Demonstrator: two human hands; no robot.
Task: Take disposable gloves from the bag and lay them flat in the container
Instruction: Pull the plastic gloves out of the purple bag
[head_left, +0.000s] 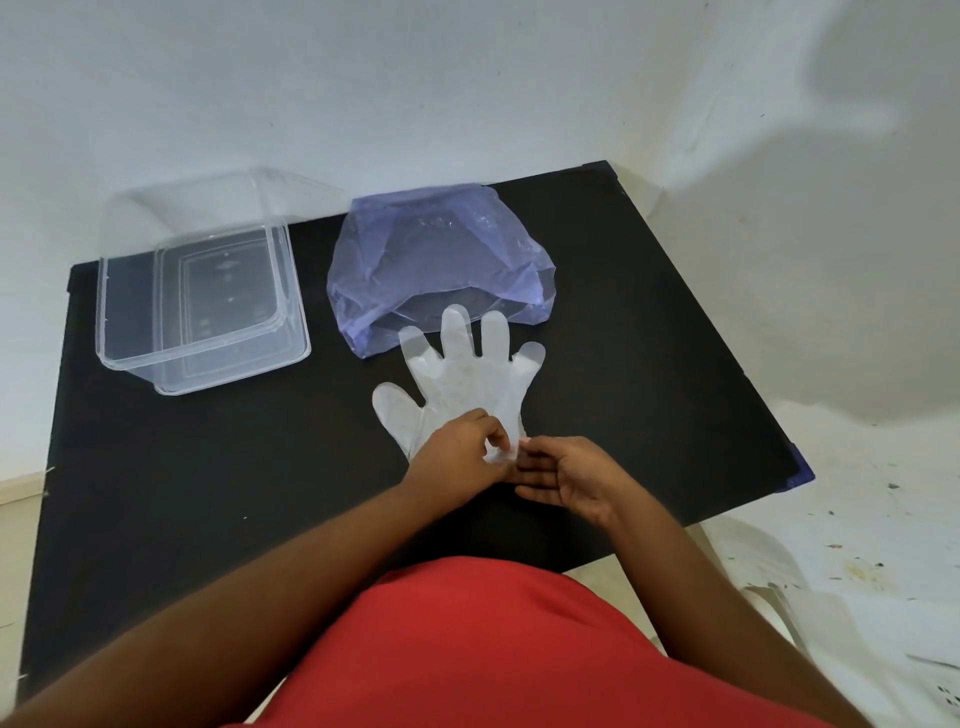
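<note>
The glove (462, 384) is spread flat on the black table (208, 493), its long axis running from the cuff at the hands to fingertips touching the bag (441, 265). The cuff is pinched by the curled left hand (460, 457); the right hand (566, 475) is laid half open just beside it, palm up, apparently gripping nothing. The empty container (202, 291) is set well apart, far left, nearer the left hand.
</note>
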